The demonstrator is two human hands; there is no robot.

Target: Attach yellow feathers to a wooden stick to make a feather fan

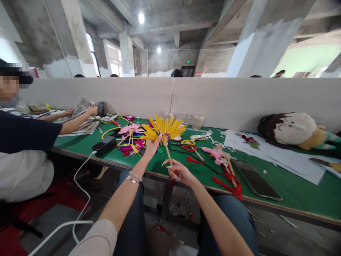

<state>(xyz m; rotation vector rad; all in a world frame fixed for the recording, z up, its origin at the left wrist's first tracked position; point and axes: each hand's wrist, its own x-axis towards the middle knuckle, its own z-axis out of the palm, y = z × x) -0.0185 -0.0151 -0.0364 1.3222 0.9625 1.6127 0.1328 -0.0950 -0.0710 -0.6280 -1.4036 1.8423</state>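
Observation:
A yellow feather fan point(173, 131) with a wooden handle is held up over the near edge of the green table point(85, 144). My left hand point(153, 147) grips it at the base of its feathers, fingers closed. Lower down, my right hand point(178, 170) pinches the handle between thumb and fingers. Behind and left of the fan lie a pink feather fan point(130, 131) and a pile of colourful feathers point(130, 149). Scissors with red and yellow handles point(189, 145) rest just to its right.
A pink glue gun point(214, 154), red tassels point(234, 186), a phone point(255, 179) and white paper sheets point(287, 156) lie rightward. A plush doll point(295, 129) leans by the partition point(226, 103). Left are a black power adapter point(103, 145) with a white cable and a co-worker point(29, 131) handling grey feathers.

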